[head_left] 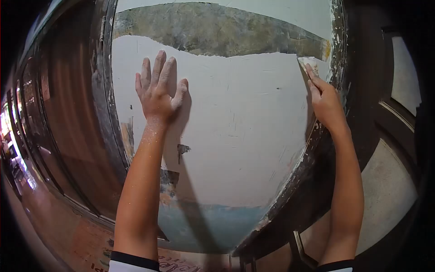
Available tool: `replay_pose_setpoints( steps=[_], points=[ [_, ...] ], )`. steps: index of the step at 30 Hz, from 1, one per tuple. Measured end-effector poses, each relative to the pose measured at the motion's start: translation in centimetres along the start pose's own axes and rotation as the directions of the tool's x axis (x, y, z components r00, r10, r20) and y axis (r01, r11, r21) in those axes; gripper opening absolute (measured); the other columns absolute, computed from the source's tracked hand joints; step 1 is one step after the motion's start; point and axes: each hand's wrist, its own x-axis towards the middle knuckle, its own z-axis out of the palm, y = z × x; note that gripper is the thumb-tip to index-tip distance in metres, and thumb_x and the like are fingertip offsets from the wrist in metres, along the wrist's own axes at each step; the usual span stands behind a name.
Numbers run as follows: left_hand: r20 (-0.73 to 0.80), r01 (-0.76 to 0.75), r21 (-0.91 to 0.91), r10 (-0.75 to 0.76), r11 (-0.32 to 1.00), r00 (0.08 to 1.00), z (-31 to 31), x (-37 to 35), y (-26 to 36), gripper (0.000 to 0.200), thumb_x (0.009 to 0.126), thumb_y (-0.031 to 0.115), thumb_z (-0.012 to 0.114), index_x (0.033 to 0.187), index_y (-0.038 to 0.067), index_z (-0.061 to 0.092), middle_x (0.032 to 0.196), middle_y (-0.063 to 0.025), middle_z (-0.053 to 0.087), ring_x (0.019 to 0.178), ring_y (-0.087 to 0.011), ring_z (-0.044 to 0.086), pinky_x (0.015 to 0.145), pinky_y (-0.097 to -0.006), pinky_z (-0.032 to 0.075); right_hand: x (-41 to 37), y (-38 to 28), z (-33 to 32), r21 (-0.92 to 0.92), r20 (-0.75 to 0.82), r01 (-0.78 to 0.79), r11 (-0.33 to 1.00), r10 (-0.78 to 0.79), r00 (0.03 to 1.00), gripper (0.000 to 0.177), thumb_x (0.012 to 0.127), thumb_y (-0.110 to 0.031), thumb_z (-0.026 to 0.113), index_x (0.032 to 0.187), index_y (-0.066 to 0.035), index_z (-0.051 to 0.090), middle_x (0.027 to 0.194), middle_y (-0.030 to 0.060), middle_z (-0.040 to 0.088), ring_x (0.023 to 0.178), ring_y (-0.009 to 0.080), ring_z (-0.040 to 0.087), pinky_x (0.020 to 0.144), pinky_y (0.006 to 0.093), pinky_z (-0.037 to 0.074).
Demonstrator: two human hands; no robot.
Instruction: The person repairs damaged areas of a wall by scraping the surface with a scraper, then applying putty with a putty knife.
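Note:
My left hand (158, 93) lies with spread, dusty fingers against the white-coated part of the wall (235, 118) and holds nothing. On the right, my right hand (322, 97) grips a scraper (303, 68) with white paste on it. The scraper's edge touches the wall where the white coat meets a bare grey-brown band (226, 29), close to the wall's right edge. My right fingers partly cover the tool. Small dark marks and a grey patch (169, 181) show in the white coat below my left hand.
A dark, paint-flecked frame (337, 41) borders the wall on the right. Dark glossy panels (72, 113) stand at the left. At the right is a dark door with pale panels (389, 195). The wall's lower strip (217, 226) is blue-green, above a floor with printed material.

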Motion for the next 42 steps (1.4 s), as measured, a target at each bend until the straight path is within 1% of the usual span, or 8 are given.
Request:
replay_pose_setpoints(
  steps=[12, 14, 16, 17, 20, 25, 36, 42],
  points=[
    [0.267, -0.062, 0.008, 0.057, 0.998, 0.962, -2.8, 0.4, 0.5, 0.122, 0.069, 0.081, 0.076, 0.164, 0.018, 0.031, 0.174, -0.0074, 0.018, 0.161, -0.0374, 0.005, 0.125, -0.0628, 0.001, 0.8, -1.0, -1.4, -0.173, 0.195, -0.167, 0.971, 0.2, 0.96, 0.042, 0.103, -0.019, 0.056, 0.145, -0.021, 0.06, 0.128, 0.0254, 0.064, 0.12, 0.0456, 0.06, 0.099, 0.0422, 0.051],
    [0.326, -0.072, 0.03, 0.058, 0.997, 0.944, -3.1, 0.7, 0.5, 0.138, 0.059, 0.086, 0.078, 0.166, 0.017, 0.025, 0.175, -0.0105, 0.013, 0.16, -0.0421, 0.001, 0.124, -0.0655, 0.001, 0.9, 0.7, -0.3, -0.116, 0.056, -0.013, 0.993, 0.019, 0.998, 0.04, 0.103, -0.024, 0.053, 0.142, -0.025, 0.063, 0.11, 0.0281, 0.069, 0.104, 0.0501, 0.063, 0.092, 0.0507, 0.051],
    [0.43, -0.065, 0.039, 0.042, 0.997, 0.902, -3.8, 1.1, 0.5, 0.153, 0.046, 0.093, 0.075, 0.168, 0.019, 0.018, 0.176, -0.0105, 0.005, 0.16, -0.0427, -0.005, 0.124, -0.0667, -0.005, 0.5, 0.6, -0.8, -0.108, 0.059, -0.017, 0.994, 0.024, 0.998, 0.039, 0.103, -0.024, 0.053, 0.141, -0.026, 0.063, 0.11, 0.029, 0.068, 0.104, 0.0498, 0.063, 0.091, 0.0514, 0.052],
    [0.486, -0.06, 0.059, 0.024, 0.996, 0.874, -4.0, 1.5, 0.8, 0.166, 0.035, 0.091, 0.079, 0.169, 0.017, 0.013, 0.176, -0.0154, 0.0, 0.159, -0.0462, -0.01, 0.123, -0.0687, -0.005, 0.7, 0.9, -0.8, -0.14, 0.085, -0.029, 0.99, 0.041, 0.996, 0.039, 0.103, -0.024, 0.053, 0.141, -0.025, 0.064, 0.11, 0.029, 0.068, 0.104, 0.0496, 0.063, 0.09, 0.0512, 0.052],
    [0.587, -0.075, 0.108, -0.003, 0.991, 0.81, -4.9, 2.0, 1.2, 0.172, 0.032, 0.091, 0.08, 0.168, 0.014, 0.01, 0.175, -0.0188, -0.003, 0.158, -0.0496, -0.011, 0.121, -0.071, -0.002, 0.9, 1.5, -0.3, -0.117, 0.08, 0.039, 0.992, -0.03, 0.996, 0.038, 0.103, -0.024, 0.054, 0.14, -0.025, 0.064, 0.11, 0.0279, 0.068, 0.104, 0.049, 0.063, 0.089, 0.0513, 0.052],
    [0.713, -0.036, 0.179, -0.104, 0.983, 0.694, -5.3, 2.9, 1.9, 0.187, 0.017, 0.078, 0.091, 0.169, 0.014, 0.001, 0.174, -0.022, -0.011, 0.156, -0.0508, -0.018, 0.114, -0.08, -0.002, 0.7, -0.8, -1.8, -0.166, 0.142, -0.041, 0.985, 0.066, 0.988, 0.042, 0.102, -0.019, 0.055, 0.143, -0.026, 0.061, 0.109, 0.0277, 0.068, 0.103, 0.0485, 0.064, 0.089, 0.0481, 0.052],
    [0.802, 0.038, 0.326, -0.298, 0.945, 0.518, -6.4, 4.9, 4.1, 0.185, 0.023, 0.055, 0.103, 0.168, 0.021, -0.008, 0.173, -0.0174, -0.02, 0.156, -0.0459, -0.024, 0.111, -0.0847, 0.004, 1.2, -0.3, -1.1, -0.182, 0.101, -0.007, 0.983, 0.026, 0.995, 0.03, 0.102, -0.019, 0.057, 0.128, -0.012, 0.07, 0.109, 0.0276, 0.067, 0.101, 0.0488, 0.064, 0.087, 0.0499, 0.052],
    [0.793, 0.1, 0.363, -0.364, 0.926, 0.488, -7.0, 5.4, 5.3, 0.179, 0.029, 0.045, 0.105, 0.168, 0.028, -0.007, 0.174, -0.0138, -0.019, 0.157, -0.0432, -0.023, 0.114, -0.0834, 0.006, 0.6, 0.3, -1.3, -0.201, 0.124, -0.039, 0.979, 0.065, 0.99, 0.035, 0.101, -0.021, 0.057, 0.134, -0.019, 0.068, 0.102, 0.027, 0.069, 0.096, 0.0495, 0.064, 0.084, 0.0524, 0.052]
  ],
)
